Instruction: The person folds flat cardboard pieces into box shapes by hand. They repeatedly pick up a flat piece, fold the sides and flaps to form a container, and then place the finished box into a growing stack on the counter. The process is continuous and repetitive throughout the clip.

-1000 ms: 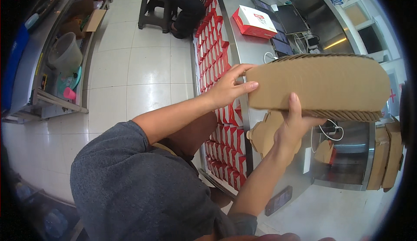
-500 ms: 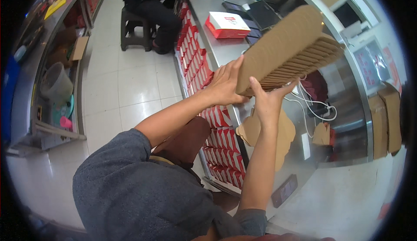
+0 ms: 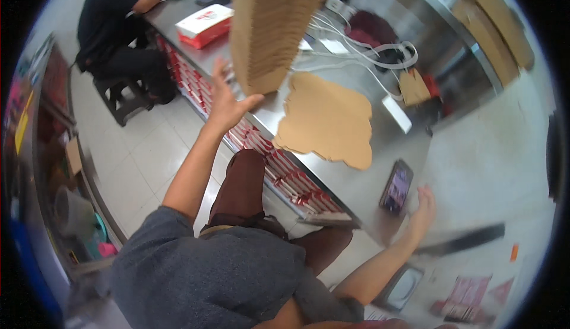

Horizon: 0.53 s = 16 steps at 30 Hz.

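A tall stack of nested brown cardboard pieces (image 3: 267, 32) stands on the metal counter. My left hand (image 3: 228, 103) is at its lower left corner, thumb and fingers spread, the thumb close to the base; whether it touches the stack is hard to tell. Flat brown cardboard blanks (image 3: 326, 118) with wavy edges lie on the counter to the right of the stack. My right hand (image 3: 423, 207) is slightly blurred beside a phone (image 3: 396, 186) with a lit screen, its fingers stretched out and nothing seen in them.
A red and white box (image 3: 205, 26) sits farther back along the counter (image 3: 356, 189), near a seated person in dark clothes (image 3: 116, 26). White cables (image 3: 380, 62) and a white bar (image 3: 396, 114) lie at right. Red and white folded cartons (image 3: 291, 183) fill the space below the counter.
The cardboard stack has come down from both hands onto the counter, left of the flat blanks. My right hand has left it and moved right, near the phone. The view has turned.
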{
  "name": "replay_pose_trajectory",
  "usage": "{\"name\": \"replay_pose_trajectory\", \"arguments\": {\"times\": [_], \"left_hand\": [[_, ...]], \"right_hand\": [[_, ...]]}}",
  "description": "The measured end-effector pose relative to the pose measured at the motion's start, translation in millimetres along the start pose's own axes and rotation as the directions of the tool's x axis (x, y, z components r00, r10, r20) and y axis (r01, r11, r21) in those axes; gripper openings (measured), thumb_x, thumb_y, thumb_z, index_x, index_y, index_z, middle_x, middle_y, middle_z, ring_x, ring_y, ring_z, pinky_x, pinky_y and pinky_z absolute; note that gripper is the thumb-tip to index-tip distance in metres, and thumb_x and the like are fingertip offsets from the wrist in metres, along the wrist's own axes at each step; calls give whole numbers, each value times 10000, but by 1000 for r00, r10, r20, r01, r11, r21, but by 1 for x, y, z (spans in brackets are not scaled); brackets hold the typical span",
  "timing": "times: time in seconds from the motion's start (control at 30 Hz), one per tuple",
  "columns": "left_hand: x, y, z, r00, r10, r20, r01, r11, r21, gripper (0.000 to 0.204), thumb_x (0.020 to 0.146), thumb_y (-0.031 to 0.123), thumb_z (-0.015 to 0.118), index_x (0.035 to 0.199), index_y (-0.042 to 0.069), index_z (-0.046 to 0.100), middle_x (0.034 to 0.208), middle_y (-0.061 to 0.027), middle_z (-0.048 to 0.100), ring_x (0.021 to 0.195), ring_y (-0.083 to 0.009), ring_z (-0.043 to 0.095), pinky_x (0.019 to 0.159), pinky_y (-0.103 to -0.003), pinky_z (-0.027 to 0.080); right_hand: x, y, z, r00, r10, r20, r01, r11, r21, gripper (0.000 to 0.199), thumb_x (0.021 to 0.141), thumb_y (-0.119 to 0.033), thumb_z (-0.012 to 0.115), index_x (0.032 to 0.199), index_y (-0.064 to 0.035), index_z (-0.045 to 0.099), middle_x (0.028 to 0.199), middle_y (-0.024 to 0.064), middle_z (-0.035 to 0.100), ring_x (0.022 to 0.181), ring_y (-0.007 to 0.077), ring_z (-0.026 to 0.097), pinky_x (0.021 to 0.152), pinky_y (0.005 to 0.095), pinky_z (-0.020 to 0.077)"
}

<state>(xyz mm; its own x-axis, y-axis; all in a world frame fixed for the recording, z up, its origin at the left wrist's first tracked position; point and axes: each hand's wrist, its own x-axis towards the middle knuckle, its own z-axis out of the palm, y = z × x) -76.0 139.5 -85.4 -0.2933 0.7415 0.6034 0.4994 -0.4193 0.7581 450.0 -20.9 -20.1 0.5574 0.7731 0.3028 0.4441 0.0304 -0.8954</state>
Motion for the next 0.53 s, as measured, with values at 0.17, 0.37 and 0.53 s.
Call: {"name": "replay_pose_trajectory", "arguments": {"times": [0.17, 0.37, 0.53], "left_hand": [[-50, 22, 18, 934, 311, -174, -320, 947, -28, 936, 819, 137, 843, 1548, 31, 266, 1533, -266, 436, 1354, -374, 525, 1142, -480, 413], [-37, 110, 34, 673, 457, 581, -447, 878, -173, 560, 883, 193, 762, 1371, 11, 557, 1482, -251, 525, 1385, -416, 501, 1170, -488, 384], [-29, 127, 71, 545, 324, 774, -526, 850, 14, 785, 864, 430, 798, 1479, 40, 504, 1582, -228, 463, 1479, -445, 405, 1213, -511, 344]], "right_hand": [[-22, 23, 11, 995, 94, -23, -91, 990, 111, 188, 996, -100, 597, 954, 2, 750, 1588, 228, 495, 1481, 311, 448, 1225, 405, 308], [-23, 27, 4, 984, 135, 119, -152, 978, 146, 254, 984, -73, 581, 1157, -5, 753, 1693, 214, 332, 1554, 313, 340, 1246, 388, 267], [-22, 12, 18, 987, 143, 80, -154, 976, 152, 581, 976, -81, 584, 1554, -101, 528, 1715, 196, 288, 1583, 350, 275, 1285, 412, 190]]}}
